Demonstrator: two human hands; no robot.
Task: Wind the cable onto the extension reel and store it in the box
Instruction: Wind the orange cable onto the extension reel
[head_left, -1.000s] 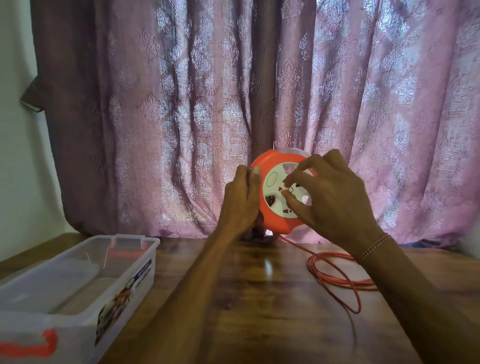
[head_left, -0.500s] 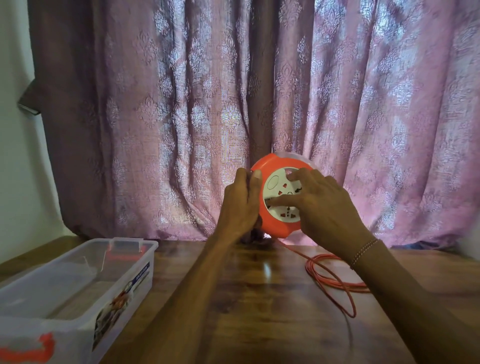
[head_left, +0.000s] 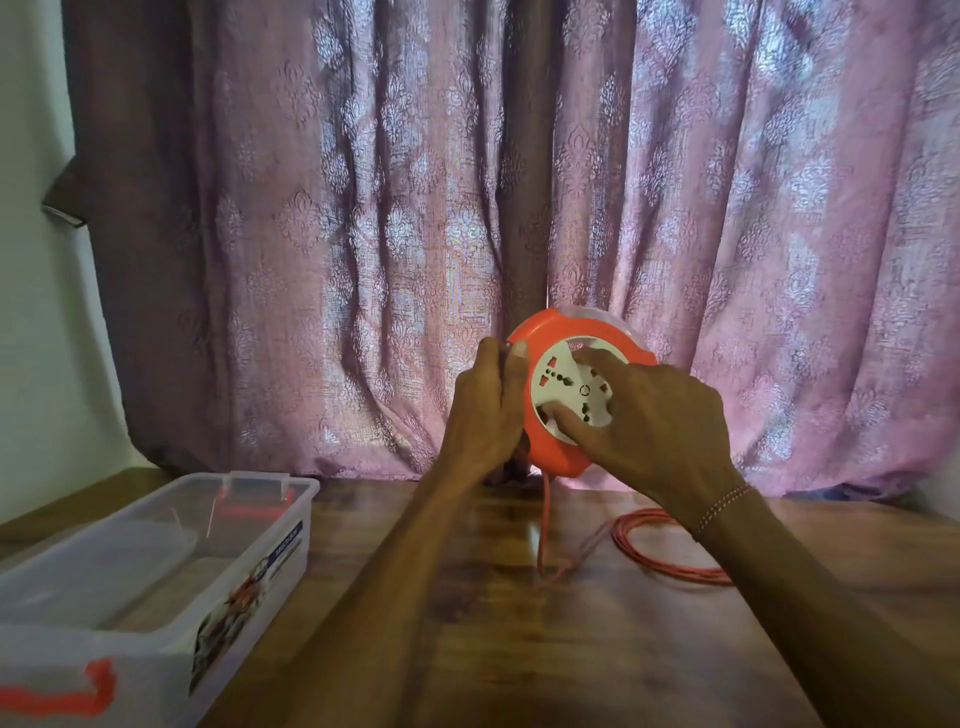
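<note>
Fingers (head_left: 566, 421) of the right hand (head_left: 654, 415) are spread and pressed on the white socket face of the orange extension reel (head_left: 587, 332), centre frame, seemingly to turn it; the left hand (head_left: 488, 410) is curled around the reel's left rim, holding it upright above the wooden table (head_left: 519, 649). Nearest, at lower left, an open clear plastic box (head_left: 249, 566) waits. Right of centre, loose orange cable (head_left: 660, 558) coils on the table, one strand rising to the reel's underside. Farthest, a pink patterned curtain (head_left: 363, 208) hangs. Likely risk: the slack loops could snag or knot while winding, or the fingers could slip off the smooth face.
</note>
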